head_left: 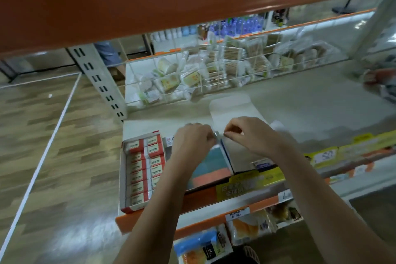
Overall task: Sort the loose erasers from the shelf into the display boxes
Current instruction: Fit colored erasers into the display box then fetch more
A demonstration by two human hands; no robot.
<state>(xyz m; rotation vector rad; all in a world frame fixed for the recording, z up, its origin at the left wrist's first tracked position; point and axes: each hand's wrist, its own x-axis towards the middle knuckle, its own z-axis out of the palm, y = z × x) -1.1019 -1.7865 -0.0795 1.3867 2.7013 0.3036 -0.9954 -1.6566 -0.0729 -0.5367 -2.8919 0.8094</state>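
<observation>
- Two display boxes sit at the front of the shelf [300, 100]: the red-and-white box [141, 169] on my left is packed with rows of wrapped erasers [137, 174], and the open box [233, 156] under my hands looks nearly empty, its white lid flap [231, 107] standing up behind.
- I judge the erasers light, small and firm, their wrappers a little slick; best pinched by the long sides, one at a time.
- The box card looks thin and bendable, so I would handle it by an edge, gently.
- My left hand [192, 139] is curled, its fingers [211, 138] pinching something small and pale at the box's rear edge; blur hides what it is.
- My right hand [250, 135] is curled too, its fingers [228, 134] pinching that same spot, almost touching the left.
</observation>
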